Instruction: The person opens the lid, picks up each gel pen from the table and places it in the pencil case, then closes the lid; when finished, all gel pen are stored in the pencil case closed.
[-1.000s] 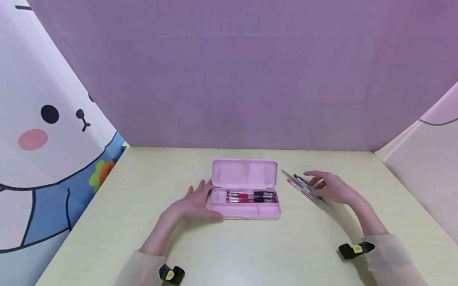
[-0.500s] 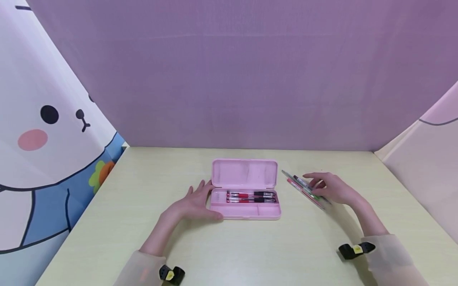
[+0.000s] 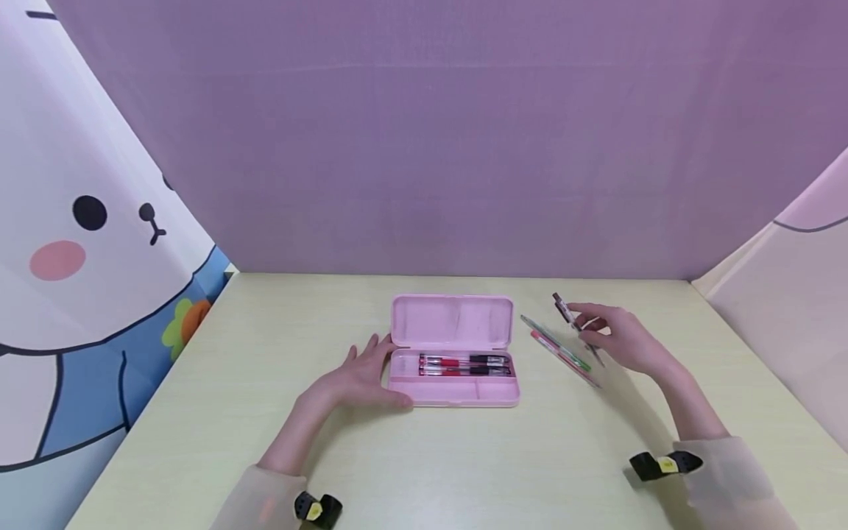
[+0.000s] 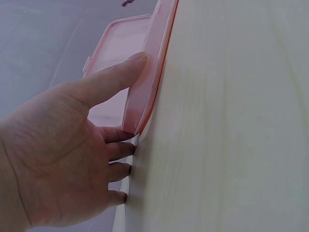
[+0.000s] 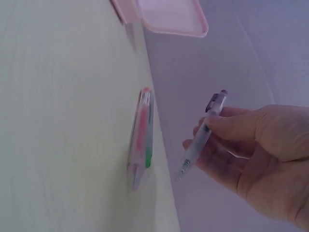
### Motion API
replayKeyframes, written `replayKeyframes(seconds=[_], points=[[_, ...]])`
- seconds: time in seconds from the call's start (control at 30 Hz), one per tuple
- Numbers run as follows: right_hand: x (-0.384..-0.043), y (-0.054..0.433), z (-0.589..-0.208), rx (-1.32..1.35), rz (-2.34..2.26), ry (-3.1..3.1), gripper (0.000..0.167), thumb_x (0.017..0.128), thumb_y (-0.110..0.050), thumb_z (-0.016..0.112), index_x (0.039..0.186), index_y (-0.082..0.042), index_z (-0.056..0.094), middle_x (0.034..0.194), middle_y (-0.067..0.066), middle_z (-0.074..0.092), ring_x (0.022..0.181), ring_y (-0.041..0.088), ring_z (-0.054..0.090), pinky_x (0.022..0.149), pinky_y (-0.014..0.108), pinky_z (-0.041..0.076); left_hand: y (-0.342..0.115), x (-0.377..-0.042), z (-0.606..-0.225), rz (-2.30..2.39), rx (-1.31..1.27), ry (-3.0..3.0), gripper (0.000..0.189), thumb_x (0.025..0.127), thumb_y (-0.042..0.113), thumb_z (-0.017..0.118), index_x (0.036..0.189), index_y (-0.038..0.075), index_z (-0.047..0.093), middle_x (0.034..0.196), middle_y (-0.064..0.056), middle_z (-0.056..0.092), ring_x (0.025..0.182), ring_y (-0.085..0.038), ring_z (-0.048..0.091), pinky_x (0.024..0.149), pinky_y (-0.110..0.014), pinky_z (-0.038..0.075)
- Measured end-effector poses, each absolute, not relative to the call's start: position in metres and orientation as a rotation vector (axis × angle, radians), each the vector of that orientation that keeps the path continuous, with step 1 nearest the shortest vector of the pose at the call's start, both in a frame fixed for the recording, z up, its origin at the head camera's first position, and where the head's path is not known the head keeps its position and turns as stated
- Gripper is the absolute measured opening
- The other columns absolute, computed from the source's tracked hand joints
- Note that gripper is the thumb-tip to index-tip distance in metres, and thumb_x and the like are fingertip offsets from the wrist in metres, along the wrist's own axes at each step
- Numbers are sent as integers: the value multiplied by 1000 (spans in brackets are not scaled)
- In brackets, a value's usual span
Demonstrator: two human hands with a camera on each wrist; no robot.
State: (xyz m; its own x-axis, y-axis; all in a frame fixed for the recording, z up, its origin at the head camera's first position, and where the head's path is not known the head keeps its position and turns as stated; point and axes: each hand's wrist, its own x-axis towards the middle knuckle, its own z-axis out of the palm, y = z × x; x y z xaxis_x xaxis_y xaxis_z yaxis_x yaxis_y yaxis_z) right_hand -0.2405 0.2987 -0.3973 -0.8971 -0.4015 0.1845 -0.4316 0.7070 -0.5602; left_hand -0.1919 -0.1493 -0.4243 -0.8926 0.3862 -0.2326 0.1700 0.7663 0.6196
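A pink pencil case (image 3: pixel 433 391) lies with its lid (image 3: pixel 453 322) folded back; several pens (image 3: pixel 464 365) with red and black parts sit in its rear compartment. My left hand (image 3: pixel 361 379) rests at the case's left end, fingers spread and fairly straight; in the left wrist view the thumb (image 4: pixel 116 79) lies against the front wall. Between thumb and fingers, my right hand (image 3: pixel 619 338) pinches a clear pen (image 5: pixel 198 145) with a dark clip and push button, held tilted above the table. Beside it on the table lie a pink pen (image 5: pixel 141 128) and a green-tipped pen (image 5: pixel 148 158).
The pale wooden table (image 3: pixel 477 464) meets a purple cloth backdrop (image 3: pixel 450 147) at its far edge. A cartoon-print cloth (image 3: pixel 86 309) hangs along the left side, and a pale cloth (image 3: pixel 795 294) along the right.
My right hand has picked the clear pen with the dark clip off the group and raised it slightly, up and to the right. My left hand and the case have stayed put.
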Motion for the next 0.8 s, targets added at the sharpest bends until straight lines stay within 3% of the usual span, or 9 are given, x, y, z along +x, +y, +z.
replayKeyframes(seconds=[0.2, 0.4, 0.8], points=[[-236, 276, -388, 675, 1072, -2744, 50, 94, 1, 69, 142, 0, 57, 109, 19, 71, 96, 13, 72, 76, 18, 60, -150, -193, -425, 858, 421, 2617, 104, 78, 46, 83, 161, 14, 29, 175, -11, 12, 163, -40, 2, 132, -63, 0], [-236, 234, -382, 698, 1220, -2669, 44, 94, 0, 70, 137, 0, 60, 105, 17, 70, 97, 20, 72, 80, 17, 61, -151, -193, -426, 840, 431, 2615, 103, 79, 46, 82, 161, 13, 30, 175, -12, 13, 162, -41, 2, 132, -64, -1], [-237, 163, -387, 912, 1193, -2665, 40, 94, 0, 70, 132, -5, 63, 102, 11, 72, 92, 20, 69, 76, 31, 63, -150, -191, -426, 835, 440, 2613, 102, 79, 45, 82, 160, 11, 30, 174, -16, 14, 162, -43, 2, 131, -65, -1]])
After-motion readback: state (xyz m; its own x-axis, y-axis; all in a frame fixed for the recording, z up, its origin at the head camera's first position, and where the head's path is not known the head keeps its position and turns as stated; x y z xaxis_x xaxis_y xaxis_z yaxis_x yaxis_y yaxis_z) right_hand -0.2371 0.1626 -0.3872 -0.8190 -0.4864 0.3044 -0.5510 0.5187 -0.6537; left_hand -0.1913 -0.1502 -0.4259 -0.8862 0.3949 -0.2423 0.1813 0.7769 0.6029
